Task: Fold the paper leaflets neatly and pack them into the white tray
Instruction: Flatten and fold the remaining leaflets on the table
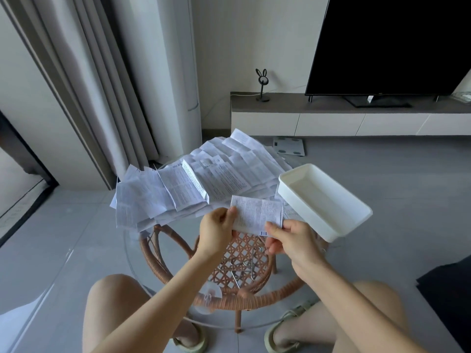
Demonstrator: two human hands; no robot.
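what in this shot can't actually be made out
Head view only:
- Text on the held leaflet: too small and blurred to read.
- Its lower edge: partly covered by the left hand and right hand pinching it.
- Number of sheets in the leaflet pile: they overlap.
- Near strip of the white tray floor: behind its own wall.
- Metal pieces on the rattan shelf: too blurred to identify.
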